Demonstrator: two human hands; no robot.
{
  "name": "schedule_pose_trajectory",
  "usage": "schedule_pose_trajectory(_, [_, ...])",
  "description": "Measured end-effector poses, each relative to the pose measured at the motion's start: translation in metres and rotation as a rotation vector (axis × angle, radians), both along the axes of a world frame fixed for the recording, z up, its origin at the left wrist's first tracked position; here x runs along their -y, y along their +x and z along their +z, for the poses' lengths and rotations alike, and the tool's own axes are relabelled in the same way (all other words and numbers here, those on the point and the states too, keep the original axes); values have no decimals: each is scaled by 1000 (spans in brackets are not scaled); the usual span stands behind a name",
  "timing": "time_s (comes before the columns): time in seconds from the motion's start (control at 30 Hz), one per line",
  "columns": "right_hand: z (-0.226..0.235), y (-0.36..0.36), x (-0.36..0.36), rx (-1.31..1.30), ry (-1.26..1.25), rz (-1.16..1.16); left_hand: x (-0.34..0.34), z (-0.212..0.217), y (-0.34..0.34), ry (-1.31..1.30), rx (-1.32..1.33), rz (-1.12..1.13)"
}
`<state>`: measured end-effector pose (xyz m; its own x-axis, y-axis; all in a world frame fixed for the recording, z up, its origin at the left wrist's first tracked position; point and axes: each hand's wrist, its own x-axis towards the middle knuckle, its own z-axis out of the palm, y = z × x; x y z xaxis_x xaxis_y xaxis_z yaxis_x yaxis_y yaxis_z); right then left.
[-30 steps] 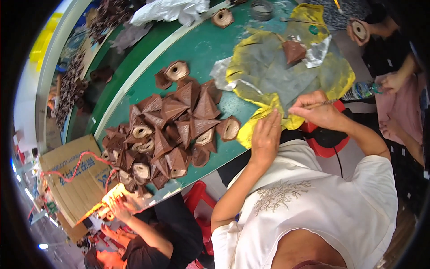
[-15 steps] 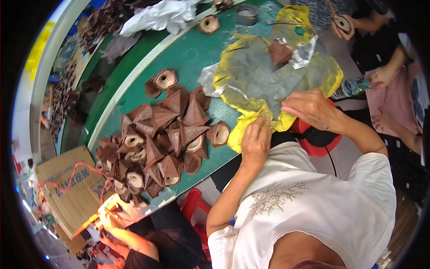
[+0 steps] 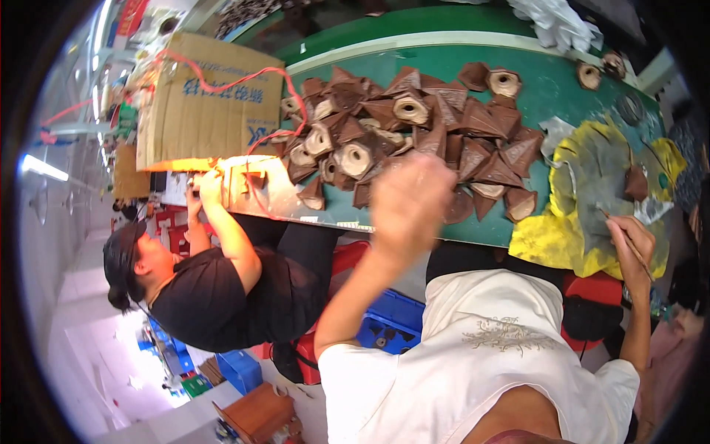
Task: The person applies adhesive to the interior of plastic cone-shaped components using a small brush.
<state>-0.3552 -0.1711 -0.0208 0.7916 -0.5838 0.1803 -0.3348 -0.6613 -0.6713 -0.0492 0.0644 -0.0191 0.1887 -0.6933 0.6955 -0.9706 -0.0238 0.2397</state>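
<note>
My left hand (image 3: 414,203) is raised over the near edge of a heap of brown pointed, star-like pieces (image 3: 484,118); motion smears its fingers. Several of these pieces show pale, ring-shaped openings. My right hand (image 3: 634,248) grips a thin stick-like tool, seemingly a fine brush (image 3: 637,255), its tip over a yellow sheet (image 3: 543,237) smudged with grey. On that sheet, beyond the right hand, lies one brown piece (image 3: 636,183).
The green table (image 3: 543,81) carries a dark round container (image 3: 630,109) and a white plastic bag (image 3: 558,22) at the back. Left stands a cardboard box (image 3: 214,111) with a red cord (image 3: 211,87). Beside me sits a person in black (image 3: 229,296); a blue bin (image 3: 396,311) is below.
My view has swung left. My left hand has left the yellow sheet and moved over the heap. The right hand stays at the sheet with the brush.
</note>
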Motion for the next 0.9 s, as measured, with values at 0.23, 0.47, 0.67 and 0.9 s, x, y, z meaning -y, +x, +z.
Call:
schedule_pose_trajectory(0.23, [17, 26, -8, 57, -58, -48, -41, 9, 126, 95, 21, 483])
schedule_pose_trajectory(0.47, [-11, 31, 18, -259, -105, 217, -22, 33, 167, 615, -287, 310])
schedule_pose_trajectory(0.67, [13, 50, 13, -177, -126, 135, -28, 68, 163, 619, -171, 326])
schedule_pose_trajectory(0.9, [-20, 54, 20, -173, -316, 144, -7, 40, 95, -89, -1360, 22])
